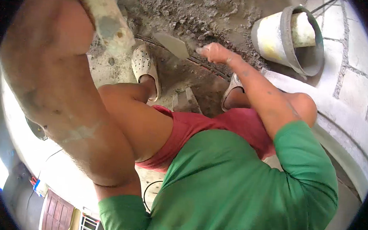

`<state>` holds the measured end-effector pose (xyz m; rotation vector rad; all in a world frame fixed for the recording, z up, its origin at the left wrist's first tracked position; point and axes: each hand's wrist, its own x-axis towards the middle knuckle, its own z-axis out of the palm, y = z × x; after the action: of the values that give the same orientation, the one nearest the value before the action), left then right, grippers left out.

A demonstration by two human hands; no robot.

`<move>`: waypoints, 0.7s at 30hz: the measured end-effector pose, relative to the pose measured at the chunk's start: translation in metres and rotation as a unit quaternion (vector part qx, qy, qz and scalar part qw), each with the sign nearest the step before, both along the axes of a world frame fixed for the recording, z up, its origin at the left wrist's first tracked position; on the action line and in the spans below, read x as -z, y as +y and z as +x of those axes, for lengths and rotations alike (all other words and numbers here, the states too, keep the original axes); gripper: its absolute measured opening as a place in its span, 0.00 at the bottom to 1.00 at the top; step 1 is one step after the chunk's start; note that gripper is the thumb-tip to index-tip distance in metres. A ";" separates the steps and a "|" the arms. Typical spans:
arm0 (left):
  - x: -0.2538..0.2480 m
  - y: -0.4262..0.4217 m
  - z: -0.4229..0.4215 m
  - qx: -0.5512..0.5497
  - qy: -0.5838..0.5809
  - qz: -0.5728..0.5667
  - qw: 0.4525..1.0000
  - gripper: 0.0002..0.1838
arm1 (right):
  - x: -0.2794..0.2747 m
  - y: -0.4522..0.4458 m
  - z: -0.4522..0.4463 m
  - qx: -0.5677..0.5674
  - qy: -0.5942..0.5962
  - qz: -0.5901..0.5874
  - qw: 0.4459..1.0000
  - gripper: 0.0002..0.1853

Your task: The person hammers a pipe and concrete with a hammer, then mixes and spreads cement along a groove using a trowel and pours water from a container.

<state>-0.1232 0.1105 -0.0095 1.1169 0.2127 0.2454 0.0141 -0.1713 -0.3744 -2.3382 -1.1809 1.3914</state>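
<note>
In the head view, my right hand (216, 53) is closed around the handle end of a trowel (171, 45). Its pale, flat blade points left over the rubble, just past a light clog on my foot (144, 62). Close to the camera at upper left is my left hand (67, 23), large in view, its fingers hidden or cut off by the frame. Beside it stands a whitish, mortar-smeared post or board (107, 19); I cannot tell whether the hand touches it.
A tilted, cement-crusted bucket (269, 38) with a pale container inside lies at right, near white blocks with mortar joints (358, 50). Broken rubble and soil (173, 9) cover the ground ahead. A thin dark bar or groove (206, 67) crosses between my feet.
</note>
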 end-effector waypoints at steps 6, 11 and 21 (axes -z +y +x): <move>0.001 0.012 -0.001 0.017 0.009 0.008 1.000 0.15 | -0.003 0.001 0.014 -0.035 -0.107 -0.120 0.986 0.28; 0.004 0.025 0.013 0.057 -0.010 0.006 0.998 0.16 | 0.001 -0.009 0.013 0.030 -0.076 -0.043 0.996 0.31; 0.001 0.031 0.026 0.049 0.043 0.042 0.997 0.20 | 0.006 0.006 0.000 0.131 0.087 -0.031 0.987 0.32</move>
<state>-0.0976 0.1412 -0.0104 1.2186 0.2244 0.1207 0.0144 -0.1649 -0.3809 -2.2568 -0.7609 1.5175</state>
